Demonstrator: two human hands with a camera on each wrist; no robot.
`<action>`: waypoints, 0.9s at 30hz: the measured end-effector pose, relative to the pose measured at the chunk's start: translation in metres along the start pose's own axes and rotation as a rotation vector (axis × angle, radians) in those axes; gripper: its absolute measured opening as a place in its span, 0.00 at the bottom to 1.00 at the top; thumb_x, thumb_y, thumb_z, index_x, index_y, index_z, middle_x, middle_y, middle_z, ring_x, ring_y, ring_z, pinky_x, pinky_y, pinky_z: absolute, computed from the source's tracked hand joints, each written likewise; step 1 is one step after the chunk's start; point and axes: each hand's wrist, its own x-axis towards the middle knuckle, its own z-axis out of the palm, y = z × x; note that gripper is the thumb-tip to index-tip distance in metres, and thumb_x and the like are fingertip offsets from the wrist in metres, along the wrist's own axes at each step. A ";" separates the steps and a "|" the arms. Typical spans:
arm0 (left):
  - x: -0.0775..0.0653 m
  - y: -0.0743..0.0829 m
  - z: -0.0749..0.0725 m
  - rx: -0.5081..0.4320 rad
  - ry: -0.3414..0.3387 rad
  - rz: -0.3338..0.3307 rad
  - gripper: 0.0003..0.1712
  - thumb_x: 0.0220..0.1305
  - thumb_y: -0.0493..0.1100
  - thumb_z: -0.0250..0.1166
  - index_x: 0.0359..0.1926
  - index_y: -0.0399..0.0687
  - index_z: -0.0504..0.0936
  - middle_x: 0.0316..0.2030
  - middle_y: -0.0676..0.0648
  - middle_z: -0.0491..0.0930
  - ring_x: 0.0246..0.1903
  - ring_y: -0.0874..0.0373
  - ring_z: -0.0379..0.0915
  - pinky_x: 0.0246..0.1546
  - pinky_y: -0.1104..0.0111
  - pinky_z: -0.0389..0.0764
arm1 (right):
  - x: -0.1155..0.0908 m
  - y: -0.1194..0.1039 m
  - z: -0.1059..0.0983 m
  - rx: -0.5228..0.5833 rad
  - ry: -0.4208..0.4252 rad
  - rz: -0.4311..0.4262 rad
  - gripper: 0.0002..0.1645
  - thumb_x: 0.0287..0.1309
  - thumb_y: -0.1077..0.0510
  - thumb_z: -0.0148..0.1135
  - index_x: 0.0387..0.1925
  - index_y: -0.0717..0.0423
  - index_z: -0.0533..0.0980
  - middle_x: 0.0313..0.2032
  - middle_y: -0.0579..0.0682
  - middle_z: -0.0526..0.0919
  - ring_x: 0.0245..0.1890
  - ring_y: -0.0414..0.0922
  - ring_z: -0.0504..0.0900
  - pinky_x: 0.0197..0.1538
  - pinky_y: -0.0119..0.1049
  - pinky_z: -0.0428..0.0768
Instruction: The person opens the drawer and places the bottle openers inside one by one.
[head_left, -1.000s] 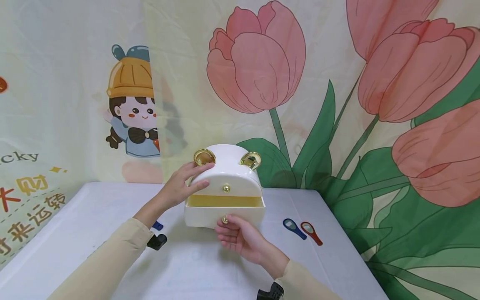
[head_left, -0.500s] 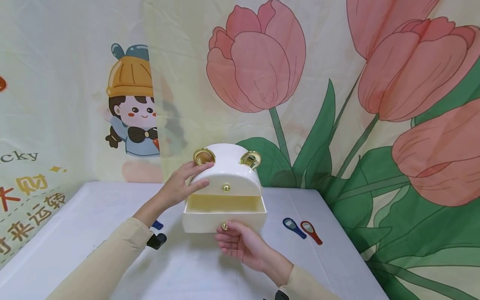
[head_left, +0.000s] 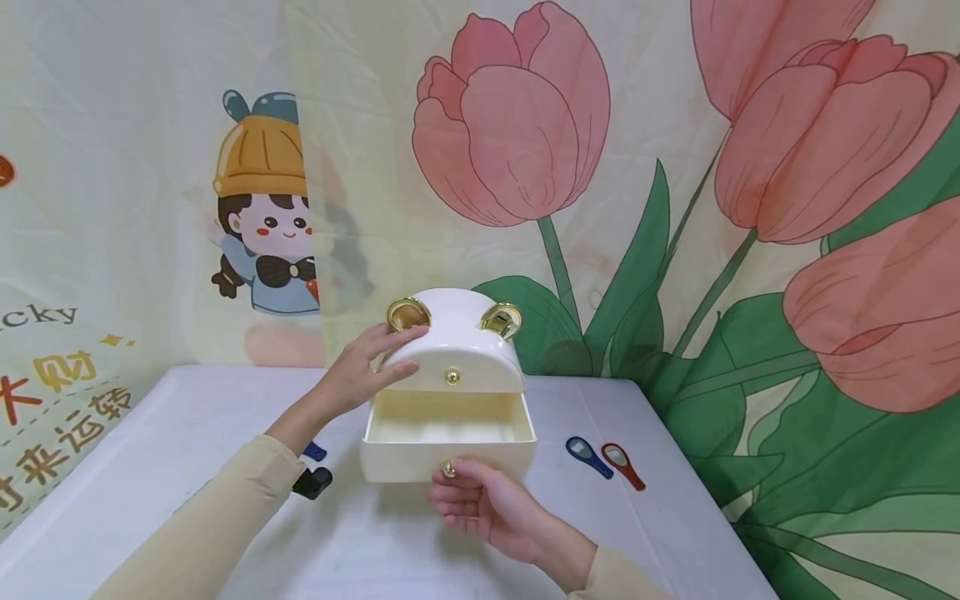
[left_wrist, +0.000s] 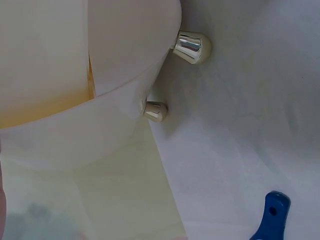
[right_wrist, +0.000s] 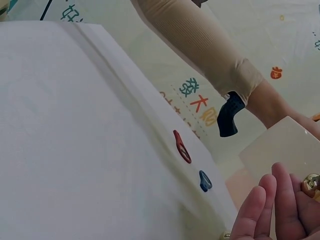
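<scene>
A white toy-like drawer cabinet (head_left: pixel 457 310) with gold ears stands mid-table. Its lower drawer (head_left: pixel 408 462) is pulled out, with a bare cream inside; the upper drawer (head_left: pixel 420 367) is closed. My right hand (head_left: pixel 495 508) pinches the gold knob (right_wrist: pixel 311 184) on the lower drawer between thumb and index finger, the other fingers extended below it. With fingers extended, my left hand (head_left: pixel 367 367) rests on the cabinet's left shoulder by the left ear (head_left: pixel 408 313), thumb against the front. Two gold feet show under the cabinet in the left wrist view, one a small foot (left_wrist: pixel 156 111).
A blue magnifier (head_left: pixel 588 457) and a red magnifier (head_left: pixel 624 467) lie right of the cabinet. Left of it are another blue one (left_wrist: pixel 274 215) and a red one (right_wrist: pixel 182 147), partly hidden by my left arm in the head view. Printed cloth hangs behind the table.
My right hand has moved toward me with the knob, sliding the lower drawer further out and showing more of its inside. My left hand has stayed on the cabinet.
</scene>
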 end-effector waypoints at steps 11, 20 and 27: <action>0.001 0.000 0.002 0.013 0.014 0.031 0.32 0.72 0.57 0.70 0.75 0.73 0.75 0.62 0.49 0.78 0.60 0.51 0.71 0.55 0.49 0.74 | -0.009 0.003 0.002 0.000 0.007 0.022 0.28 0.73 0.41 0.60 0.54 0.61 0.84 0.43 0.50 0.92 0.43 0.42 0.89 0.52 0.36 0.86; 0.000 0.001 0.001 0.008 0.011 0.027 0.33 0.72 0.57 0.70 0.75 0.72 0.75 0.62 0.49 0.78 0.61 0.51 0.71 0.55 0.48 0.74 | -0.014 0.005 0.005 -0.005 0.007 0.029 0.29 0.74 0.40 0.60 0.54 0.61 0.84 0.42 0.50 0.92 0.42 0.42 0.90 0.52 0.35 0.86; 0.000 0.001 -0.001 0.015 0.008 0.028 0.33 0.72 0.57 0.70 0.75 0.72 0.75 0.61 0.50 0.78 0.60 0.52 0.71 0.54 0.50 0.74 | -0.018 0.008 0.006 -0.011 0.002 0.023 0.27 0.74 0.42 0.60 0.54 0.61 0.84 0.41 0.49 0.92 0.41 0.41 0.90 0.51 0.35 0.86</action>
